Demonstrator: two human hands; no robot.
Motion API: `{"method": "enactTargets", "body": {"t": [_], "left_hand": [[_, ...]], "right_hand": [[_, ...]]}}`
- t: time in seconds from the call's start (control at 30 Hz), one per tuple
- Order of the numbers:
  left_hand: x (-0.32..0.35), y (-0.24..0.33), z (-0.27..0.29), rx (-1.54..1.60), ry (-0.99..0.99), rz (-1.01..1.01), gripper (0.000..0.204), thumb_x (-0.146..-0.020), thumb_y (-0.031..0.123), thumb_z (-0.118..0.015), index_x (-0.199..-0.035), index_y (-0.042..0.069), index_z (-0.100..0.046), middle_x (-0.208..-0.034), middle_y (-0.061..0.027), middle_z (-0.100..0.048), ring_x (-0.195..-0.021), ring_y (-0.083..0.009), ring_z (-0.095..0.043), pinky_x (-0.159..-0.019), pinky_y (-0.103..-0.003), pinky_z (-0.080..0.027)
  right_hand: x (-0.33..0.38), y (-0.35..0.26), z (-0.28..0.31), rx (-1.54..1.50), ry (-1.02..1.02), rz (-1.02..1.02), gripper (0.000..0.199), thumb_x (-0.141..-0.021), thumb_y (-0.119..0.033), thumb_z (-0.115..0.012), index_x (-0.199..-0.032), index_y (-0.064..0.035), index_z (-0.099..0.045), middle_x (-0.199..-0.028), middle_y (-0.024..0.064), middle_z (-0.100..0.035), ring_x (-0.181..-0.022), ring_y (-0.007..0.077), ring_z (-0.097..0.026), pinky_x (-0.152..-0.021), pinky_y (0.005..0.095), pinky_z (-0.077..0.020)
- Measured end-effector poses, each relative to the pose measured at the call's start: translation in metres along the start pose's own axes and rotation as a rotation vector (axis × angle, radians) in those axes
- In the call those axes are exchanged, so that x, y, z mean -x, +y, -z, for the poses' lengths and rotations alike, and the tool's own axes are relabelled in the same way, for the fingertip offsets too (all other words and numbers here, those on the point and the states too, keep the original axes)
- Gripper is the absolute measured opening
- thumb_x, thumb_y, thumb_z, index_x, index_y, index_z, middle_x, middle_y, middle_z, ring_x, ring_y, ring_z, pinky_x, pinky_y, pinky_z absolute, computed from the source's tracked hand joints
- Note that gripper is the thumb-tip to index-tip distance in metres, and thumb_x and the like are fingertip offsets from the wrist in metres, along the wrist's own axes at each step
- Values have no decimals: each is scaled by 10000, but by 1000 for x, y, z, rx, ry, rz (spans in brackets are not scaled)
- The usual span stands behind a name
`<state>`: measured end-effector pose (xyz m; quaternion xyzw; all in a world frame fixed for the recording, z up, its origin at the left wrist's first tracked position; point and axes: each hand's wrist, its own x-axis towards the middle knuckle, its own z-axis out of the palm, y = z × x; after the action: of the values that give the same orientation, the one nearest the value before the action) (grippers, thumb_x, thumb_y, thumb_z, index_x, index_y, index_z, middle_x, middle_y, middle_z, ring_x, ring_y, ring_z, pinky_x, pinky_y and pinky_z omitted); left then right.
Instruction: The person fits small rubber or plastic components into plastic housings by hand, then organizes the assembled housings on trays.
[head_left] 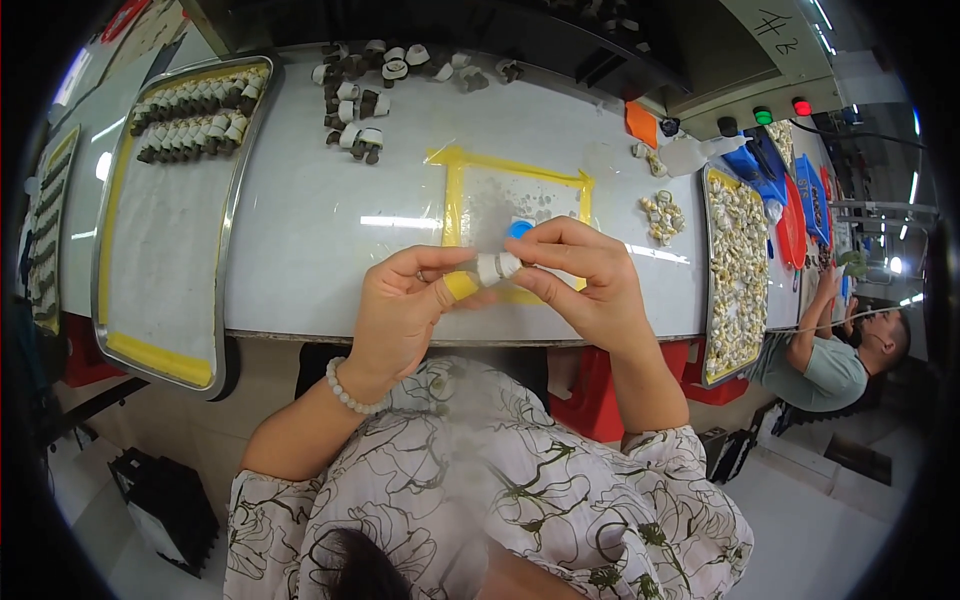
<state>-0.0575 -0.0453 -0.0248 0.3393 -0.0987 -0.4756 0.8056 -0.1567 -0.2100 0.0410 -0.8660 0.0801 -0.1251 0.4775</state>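
Note:
Above the front edge of the table, my left hand [398, 308] and my right hand [595, 278] meet over a small white piece [490, 268]. The left thumb, wrapped in yellow tape, and the left fingers pinch one end. At the other end are my right thumb and forefinger, closed, partly hiding it; a small dark bit shows by the right fingertips. Just beyond the fingers, a round blue cap-like item [521, 230] sits on a smudged white sheet [488, 183] bordered with yellow tape.
On the left, a metal tray [160, 270] carries rows of small white-and-dark figurine parts; similar parts [367, 140] stand at the back. A tray [737, 275] of cream-and-brown pieces lies right, near a loose pile [661, 218] and white squeeze bottle [690, 157]. A co-worker [825, 365] sits far right.

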Motion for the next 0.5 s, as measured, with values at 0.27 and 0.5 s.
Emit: {"method": "enactTargets", "body": {"t": [0.27, 0.5], "left_hand": [[4, -7, -6, -128, 57, -65, 194, -851, -33, -574, -1040, -74, -589, -961, -151, -641, -784, -208, -654, -742, -302, -549], [-1, -1, -7, -208, 20, 38, 167, -849, -42, -562, -1016, -57, -564, -911, -142, -636, -754, -197, -648, -709, -284, -542]], "right_hand": [[2, 0, -2, 25, -18, -43, 228, -769, -96, -688, -988, -34, -677, -842, 72, -624, -713, 179, -605, -630, 265, -489], [9, 11, 6, -77, -54, -27, 224, -756, 0, -658, -979, 12, -667, -827, 101, -637, -757, 190, -603, -646, 268, -462]]}}
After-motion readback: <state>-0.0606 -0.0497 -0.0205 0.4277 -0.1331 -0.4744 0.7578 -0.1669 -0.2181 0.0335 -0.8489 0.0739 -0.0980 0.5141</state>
